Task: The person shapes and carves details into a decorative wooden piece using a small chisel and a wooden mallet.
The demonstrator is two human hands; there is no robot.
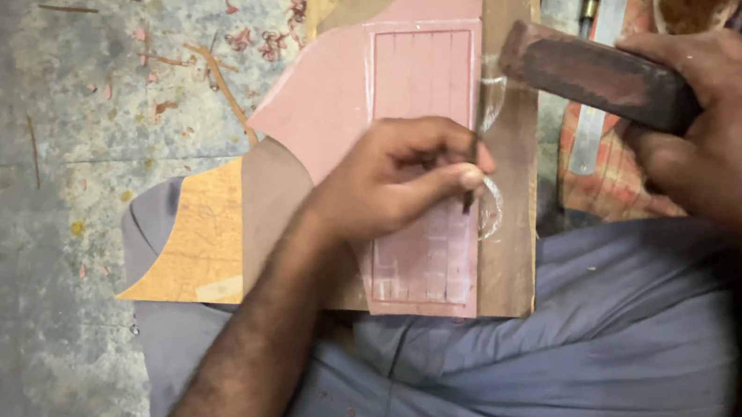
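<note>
Head view: left hand pinches a thin dark punch upright on the pink leather piece at frame centre; right hand clenches a dark wooden mallet block upper right — striking step, I'd judge; a square blow onto the punch head is what's called for.

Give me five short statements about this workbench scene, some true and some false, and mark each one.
1. The left hand pinches a thin dark tool against the pink sheet. True.
2. The right hand is empty. False: it grips a dark block raised above the work.
3. The pink sheet bears a scored grid of lines. True.
4. The work rests on a glass table. False: it lies on a brown board across the person's grey-blue clothed lap.
5. Pink shavings lie on the grey floor. True.
</note>
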